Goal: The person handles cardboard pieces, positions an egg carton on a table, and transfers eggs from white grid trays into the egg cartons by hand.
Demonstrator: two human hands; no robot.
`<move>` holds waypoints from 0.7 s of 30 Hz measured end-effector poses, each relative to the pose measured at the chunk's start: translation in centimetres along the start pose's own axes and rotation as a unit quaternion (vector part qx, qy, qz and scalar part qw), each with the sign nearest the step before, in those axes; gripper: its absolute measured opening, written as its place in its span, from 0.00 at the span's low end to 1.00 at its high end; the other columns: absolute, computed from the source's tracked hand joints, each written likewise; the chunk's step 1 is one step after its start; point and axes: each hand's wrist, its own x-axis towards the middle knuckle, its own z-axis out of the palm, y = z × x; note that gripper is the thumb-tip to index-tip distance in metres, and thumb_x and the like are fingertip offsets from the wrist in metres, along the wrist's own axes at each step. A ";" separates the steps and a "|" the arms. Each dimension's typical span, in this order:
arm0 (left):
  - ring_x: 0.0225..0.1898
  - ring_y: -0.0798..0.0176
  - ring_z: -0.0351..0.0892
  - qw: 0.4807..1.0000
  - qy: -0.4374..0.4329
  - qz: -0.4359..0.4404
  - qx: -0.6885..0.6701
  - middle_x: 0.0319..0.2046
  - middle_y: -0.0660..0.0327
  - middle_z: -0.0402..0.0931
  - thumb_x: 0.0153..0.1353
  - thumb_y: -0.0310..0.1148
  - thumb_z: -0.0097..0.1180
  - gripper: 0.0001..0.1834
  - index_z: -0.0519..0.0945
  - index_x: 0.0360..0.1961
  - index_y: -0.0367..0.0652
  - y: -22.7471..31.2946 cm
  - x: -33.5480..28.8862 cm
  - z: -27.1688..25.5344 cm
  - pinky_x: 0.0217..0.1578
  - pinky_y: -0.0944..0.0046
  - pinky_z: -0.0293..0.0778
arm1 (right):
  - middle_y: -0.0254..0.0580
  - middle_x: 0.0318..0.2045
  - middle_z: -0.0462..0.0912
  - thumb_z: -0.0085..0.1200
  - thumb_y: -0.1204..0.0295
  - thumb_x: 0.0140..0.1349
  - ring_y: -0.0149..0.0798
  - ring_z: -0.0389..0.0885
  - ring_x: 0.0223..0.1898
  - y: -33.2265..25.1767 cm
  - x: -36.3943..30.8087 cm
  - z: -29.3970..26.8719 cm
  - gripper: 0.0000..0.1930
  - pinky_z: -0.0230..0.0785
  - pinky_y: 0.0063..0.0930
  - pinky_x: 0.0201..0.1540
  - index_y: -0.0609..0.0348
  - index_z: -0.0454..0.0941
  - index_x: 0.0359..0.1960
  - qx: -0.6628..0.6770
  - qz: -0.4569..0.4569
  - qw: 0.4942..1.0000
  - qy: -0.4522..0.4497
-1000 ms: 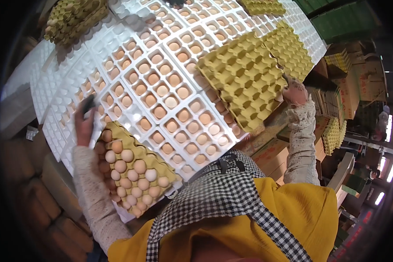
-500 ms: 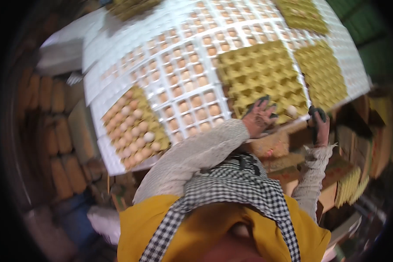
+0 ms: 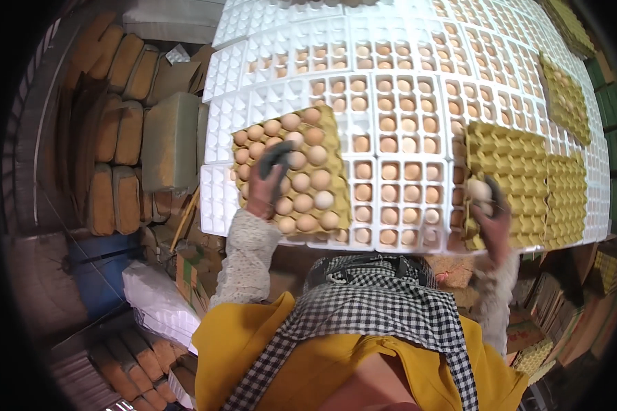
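Note:
My left hand (image 3: 271, 179), in a dark-fingertipped glove, is over a yellow-brown pulp tray (image 3: 336, 171) full of brown eggs. Its fingers curl down among the eggs (image 3: 300, 182) near the tray's middle, and what they grip is hidden beneath them. To the right, my right hand (image 3: 492, 218) closes round pale eggs (image 3: 478, 190), at least one clearly seen. It is over the near left part of an unfilled pulp tray (image 3: 507, 147). Between the hands, white foam trays (image 3: 365, 159) hold brown eggs, one per cell.
Another pulp tray (image 3: 565, 198) adjoins on the right, and one more (image 3: 566, 99) lies farther back. Unfilled white foam cells (image 3: 216, 192) edge the table's left. Stacked brown bundles (image 3: 116, 137) stand left of the table. Cartons (image 3: 569, 315) are at the lower right.
My left hand has gone from the unfilled tray to the egg-filled tray on the left. My right hand has moved from the table edge onto the unfilled tray with eggs. The view has shifted.

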 end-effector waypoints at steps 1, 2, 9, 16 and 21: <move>0.43 0.70 0.72 0.998 0.063 -0.025 -0.009 0.44 0.63 0.75 0.58 0.23 0.52 0.15 0.76 0.48 0.36 -1.0 1.0 -3.8 0.46 0.72 0.67 | 0.43 0.36 0.80 0.59 0.71 0.47 0.33 0.78 0.37 0.3 2.4 5.0 0.28 0.71 0.26 0.41 0.60 0.70 0.54 0.017 -0.045 0.997 -0.061; 0.42 0.70 0.72 0.994 0.100 -0.029 0.017 0.43 0.63 0.76 0.59 0.24 0.51 0.15 0.75 0.48 0.35 -1.0 2.4 -5.8 0.47 0.72 0.67 | 0.42 0.35 0.80 0.59 0.68 0.47 0.36 0.78 0.37 1.0 4.8 9.5 0.28 0.71 0.28 0.40 0.56 0.70 0.54 -0.057 -0.029 0.995 -0.079; 0.45 0.64 0.74 0.984 0.074 0.058 0.151 0.41 0.57 0.76 0.58 0.25 0.53 0.11 0.78 0.43 0.39 -5.5 17.2 -17.4 0.50 0.66 0.67 | 0.44 0.36 0.80 0.55 0.53 0.51 0.44 0.79 0.39 11.6 16.4 23.1 0.29 0.70 0.39 0.43 0.48 0.70 0.55 -0.596 -0.054 0.794 -0.111; 0.63 0.35 0.49 0.707 0.195 -0.057 0.677 0.64 0.47 0.50 0.53 0.62 0.47 0.41 0.56 0.65 0.56 -11.1 33.5 -23.8 0.61 0.37 0.42 | 0.34 0.27 0.77 0.53 0.76 0.53 0.24 0.71 0.27 -8.9 17.3 27.9 0.20 0.67 0.21 0.31 0.58 0.73 0.51 -0.028 0.056 0.987 -0.146; 0.64 0.35 0.47 0.776 0.128 -0.250 0.565 0.65 0.45 0.47 0.54 0.65 0.43 0.42 0.59 0.64 0.49 -16.1 36.3 -26.1 0.62 0.37 0.39 | 0.42 0.33 0.71 0.50 0.79 0.50 0.35 0.72 0.31 -14.5 22.8 38.7 0.22 0.67 0.32 0.34 0.57 0.71 0.51 -0.151 -0.110 0.937 -0.294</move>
